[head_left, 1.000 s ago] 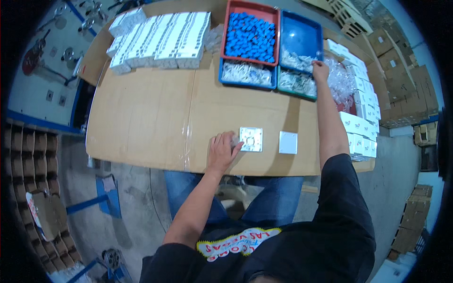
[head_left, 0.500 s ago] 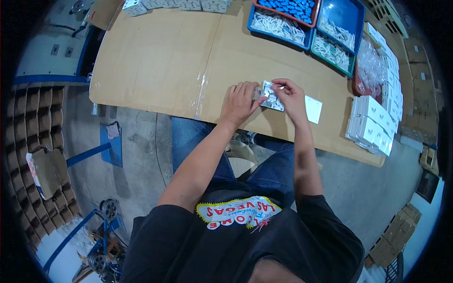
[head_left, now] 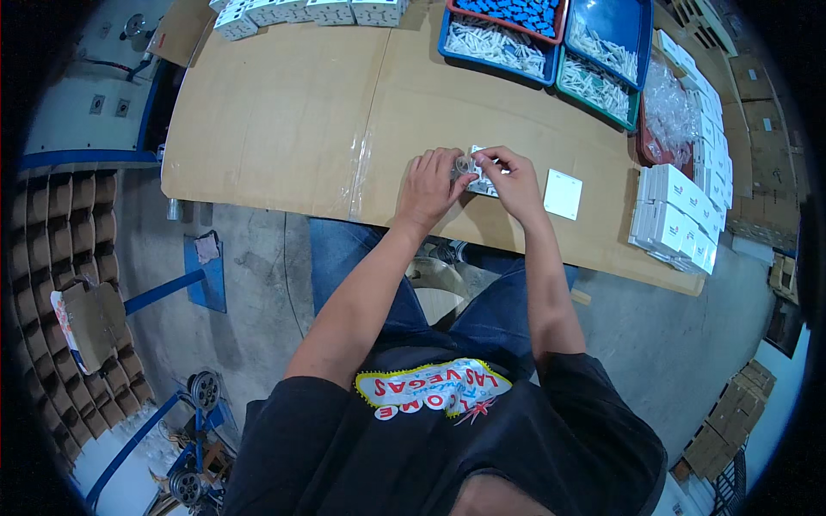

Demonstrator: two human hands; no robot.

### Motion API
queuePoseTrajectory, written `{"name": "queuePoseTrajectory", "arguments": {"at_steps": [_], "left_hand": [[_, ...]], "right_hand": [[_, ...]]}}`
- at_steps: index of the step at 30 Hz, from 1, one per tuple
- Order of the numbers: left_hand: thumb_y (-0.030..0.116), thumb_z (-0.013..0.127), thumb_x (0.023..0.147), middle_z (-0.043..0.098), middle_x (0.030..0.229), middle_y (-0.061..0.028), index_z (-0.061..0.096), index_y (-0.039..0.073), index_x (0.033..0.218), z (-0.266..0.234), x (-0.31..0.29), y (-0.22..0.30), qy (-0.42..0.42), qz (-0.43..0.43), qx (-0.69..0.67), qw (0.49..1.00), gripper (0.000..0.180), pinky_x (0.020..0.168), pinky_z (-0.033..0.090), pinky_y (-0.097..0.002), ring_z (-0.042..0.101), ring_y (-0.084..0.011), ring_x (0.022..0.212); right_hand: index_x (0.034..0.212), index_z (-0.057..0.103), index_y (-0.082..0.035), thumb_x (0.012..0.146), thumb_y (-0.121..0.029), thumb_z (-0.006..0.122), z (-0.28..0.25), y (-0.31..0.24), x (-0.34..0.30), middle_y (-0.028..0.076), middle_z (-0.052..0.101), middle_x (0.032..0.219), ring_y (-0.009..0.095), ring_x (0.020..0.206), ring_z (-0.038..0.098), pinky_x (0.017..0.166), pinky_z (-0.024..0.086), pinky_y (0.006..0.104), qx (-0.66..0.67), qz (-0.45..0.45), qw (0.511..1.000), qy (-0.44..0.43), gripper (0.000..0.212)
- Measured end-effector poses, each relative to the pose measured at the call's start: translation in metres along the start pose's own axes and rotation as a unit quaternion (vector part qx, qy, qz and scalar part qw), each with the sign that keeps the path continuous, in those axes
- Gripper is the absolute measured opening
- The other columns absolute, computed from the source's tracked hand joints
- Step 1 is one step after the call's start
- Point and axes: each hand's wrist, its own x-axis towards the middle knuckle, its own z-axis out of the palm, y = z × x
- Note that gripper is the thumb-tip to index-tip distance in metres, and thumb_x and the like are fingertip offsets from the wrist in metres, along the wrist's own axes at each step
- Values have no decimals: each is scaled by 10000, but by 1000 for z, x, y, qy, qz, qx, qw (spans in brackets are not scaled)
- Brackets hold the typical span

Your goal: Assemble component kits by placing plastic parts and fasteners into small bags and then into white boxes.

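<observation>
A small flat white piece with grey print (head_left: 483, 183) lies on the cardboard-covered table (head_left: 284, 129), partly covered by my hands. My left hand (head_left: 428, 185) is closed at its left side, its thumb against the piece. A clear, shiny, plastic-looking thing (head_left: 462, 165) shows between that thumb and the fingers. My right hand (head_left: 514, 183) reaches over the piece from the right, thumb and forefinger pinched together at its upper edge beside the clear thing. What the pinch holds is too small to tell. Just right of my right hand lies a square white card (head_left: 563, 194).
Blue (head_left: 496, 65) and green trays (head_left: 594, 93) of white plug-like pieces stand at the back right, a red tray (head_left: 516, 15) of blue pieces above. Stacked white boxes (head_left: 675, 219) and clear bags (head_left: 669, 107) line the right. Printed boxes (head_left: 331, 12) stand at the far edge.
Both hands have shifted slightly left, and my right hand has come closer to the left one. Its pinch now meets the clear thing's side. The whole view has also shifted a little.
</observation>
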Motion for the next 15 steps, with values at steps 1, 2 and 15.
{"name": "queuePoseTrajectory", "arguments": {"at_steps": [1, 2, 15], "left_hand": [[342, 727, 902, 633, 1073, -119, 579, 62, 1171, 0, 1, 1, 1, -1, 0, 1000, 416, 861, 469, -425, 607, -326, 980], [355, 728, 899, 631, 1058, -117, 582, 63, 1168, -1, 1, 0, 2, -1, 8, 1000, 423, 857, 468, -423, 606, -323, 971], [459, 699, 893, 625, 1009, -60, 594, 90, 1144, 2, 1, -1, 19, -3, 31, 999, 459, 827, 465, -392, 605, -248, 952]], "right_hand": [[1029, 754, -25, 948, -148, 701, -4, 2, 7, 28, 697, 859, 78, 706, 563, 652, 463, 240, 3, 8, 1000, 4, 157], [1032, 754, -27, 951, -152, 698, -7, 3, 14, 30, 704, 837, 75, 701, 568, 649, 469, 242, 7, 16, 1000, 7, 159], [1077, 763, -129, 897, -318, 713, -47, 1, 213, 138, 749, 1035, 358, 1011, 693, 859, 550, 464, -350, -120, 914, 165, 266]]}}
